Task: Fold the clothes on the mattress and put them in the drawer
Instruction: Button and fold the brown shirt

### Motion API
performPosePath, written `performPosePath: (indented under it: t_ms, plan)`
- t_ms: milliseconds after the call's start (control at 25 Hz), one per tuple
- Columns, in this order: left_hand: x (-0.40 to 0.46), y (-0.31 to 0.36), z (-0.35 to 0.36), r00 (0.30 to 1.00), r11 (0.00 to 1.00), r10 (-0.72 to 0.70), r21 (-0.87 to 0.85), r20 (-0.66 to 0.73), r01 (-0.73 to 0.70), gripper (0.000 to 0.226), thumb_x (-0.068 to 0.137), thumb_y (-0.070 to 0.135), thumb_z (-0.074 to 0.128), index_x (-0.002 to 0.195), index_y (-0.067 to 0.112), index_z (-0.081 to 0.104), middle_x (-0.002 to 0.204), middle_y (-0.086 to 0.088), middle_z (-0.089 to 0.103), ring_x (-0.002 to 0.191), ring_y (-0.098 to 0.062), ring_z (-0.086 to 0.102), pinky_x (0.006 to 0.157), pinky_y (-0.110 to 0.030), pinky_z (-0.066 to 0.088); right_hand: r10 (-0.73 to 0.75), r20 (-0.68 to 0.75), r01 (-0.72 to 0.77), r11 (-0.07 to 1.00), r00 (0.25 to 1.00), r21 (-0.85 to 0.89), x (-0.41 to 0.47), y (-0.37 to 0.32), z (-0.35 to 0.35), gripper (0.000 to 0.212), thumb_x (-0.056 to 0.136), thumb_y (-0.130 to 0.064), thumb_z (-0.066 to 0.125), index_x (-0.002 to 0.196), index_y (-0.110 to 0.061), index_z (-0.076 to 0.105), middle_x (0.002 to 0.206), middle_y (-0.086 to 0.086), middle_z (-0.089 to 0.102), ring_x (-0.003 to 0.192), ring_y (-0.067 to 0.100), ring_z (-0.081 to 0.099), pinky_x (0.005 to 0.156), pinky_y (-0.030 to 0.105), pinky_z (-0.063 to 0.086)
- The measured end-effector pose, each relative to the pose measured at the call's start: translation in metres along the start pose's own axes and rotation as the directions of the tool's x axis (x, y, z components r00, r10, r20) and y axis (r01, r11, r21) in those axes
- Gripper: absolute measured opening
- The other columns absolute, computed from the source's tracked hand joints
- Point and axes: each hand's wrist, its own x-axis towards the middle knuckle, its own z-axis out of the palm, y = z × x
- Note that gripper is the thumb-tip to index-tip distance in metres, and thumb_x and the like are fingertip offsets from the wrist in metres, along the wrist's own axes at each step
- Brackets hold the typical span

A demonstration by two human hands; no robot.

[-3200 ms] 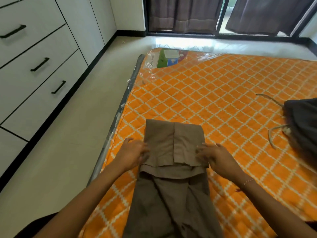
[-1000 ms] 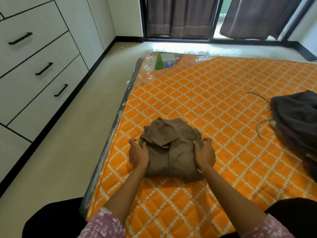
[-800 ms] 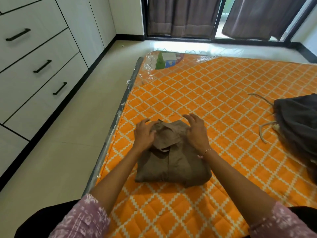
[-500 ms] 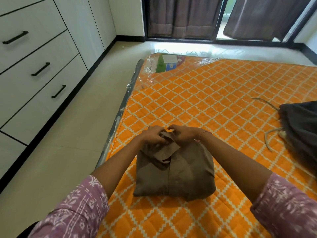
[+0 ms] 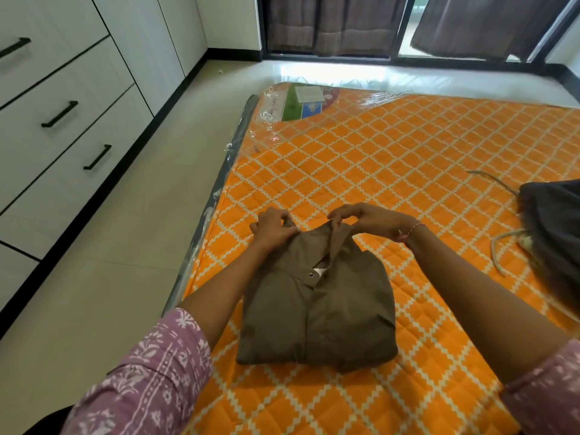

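Brown shirt [image 5: 317, 306]: folded into a compact square, lying on the orange quilted mattress [image 5: 392, 171] near its left edge, directly in front of the person; button placket facing up, one snap visible.
Head view, left hand [image 5: 271, 227]: fingers curled and pinching the far left part of the collar.
Head view, right hand [image 5: 367, 219]: fingers curled, pinching the far right part of the collar; a thread bracelet sits at the wrist.
Head view, change: about three seconds ago the shirt was a long strip with only one fold made. A second ago it was a bundle with a rumpled collar, hands at its sides. Both hands have since moved to the far edge, and the collar now lies flatter and the front is smooth.
Head view, meaning: this looks like final tidying of the first garment; folding seems nearly done, and carrying it to the drawer is likely next.
Head view, dark garment [image 5: 555, 227]: unfolded heap at the mattress's right edge, well apart from the shirt, with pale drawstrings trailing out.
Head view, drawers [image 5: 59, 120]: white fronts with black handles, across the floor to the left, all closed.
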Motion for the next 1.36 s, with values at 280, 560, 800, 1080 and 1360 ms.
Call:
performPosePath:
  t_ms: [280,560,800,1080,1360]
  plan:
    - [-0.011,0.008,0.003,0.958,0.989,-0.149,-0.021,-0.246,0.149,0.026,0.097,0.024,0.046,0.121,0.019,0.055,0.135,-0.005,0.046,0.123,-0.026,0.044,0.101,-0.044,0.027,0.053,-0.382,-0.270,0.795,0.923,-0.543,0.052,0.006,0.071,0.026,0.088,-0.040,0.062,0.107,-0.021,0.060,0.139,0.008,0.041,0.133,0.029,0.028,0.109,0.053,0.021]
    - [-0.116,0.020,0.041,0.996,0.891,0.062,0.446,0.060,-0.082,0.051,0.102,0.039,0.022,0.151,0.027,0.015,0.159,-0.003,0.009,0.147,-0.017,0.005,0.114,-0.050,0.004,0.093,-0.579,-0.391,0.821,0.810,-0.416,-0.037,0.000,0.148,0.061,0.095,-0.056,0.007,0.150,-0.031,0.017,0.160,0.005,-0.002,0.147,0.022,-0.004,0.114,0.056,0.002]
    - [-0.082,-0.014,0.042,0.976,0.885,-0.017,0.458,0.218,-0.087,0.068,0.094,0.063,0.017,0.151,0.033,-0.006,0.159,0.002,-0.011,0.147,-0.016,-0.010,0.113,-0.056,-0.003,0.325,-0.445,-0.484,0.819,0.835,-0.309,-0.039,0.047,0.146,0.075,0.084,-0.076,0.008,0.148,-0.041,-0.011,0.158,0.000,-0.019,0.145,0.025,-0.019,0.111,0.061,-0.006]
    - [-0.094,-0.035,-0.013,0.834,0.784,-0.548,-0.307,0.065,0.539,0.077,0.092,0.053,0.049,0.148,0.006,0.023,0.151,-0.019,0.029,0.135,-0.040,0.034,0.105,-0.049,0.035,0.446,-0.625,-0.398,0.889,0.641,0.227,-0.087,0.070,0.134,0.068,0.092,-0.057,0.043,0.143,-0.013,0.035,0.140,0.015,0.047,0.123,0.034,0.048,0.094,0.041,0.041]
    - [-0.178,-0.034,-0.012,0.808,0.646,-0.398,-0.492,0.435,0.583,0.056,0.084,0.027,0.070,0.132,0.008,0.049,0.124,-0.009,0.059,0.101,-0.026,0.058,0.077,-0.032,0.050,0.486,-0.054,-0.249,0.536,0.872,0.806,-0.124,0.065,0.148,0.055,0.075,-0.042,0.075,0.118,-0.011,0.061,0.111,0.007,0.069,0.100,0.027,0.066,0.088,0.042,0.053]
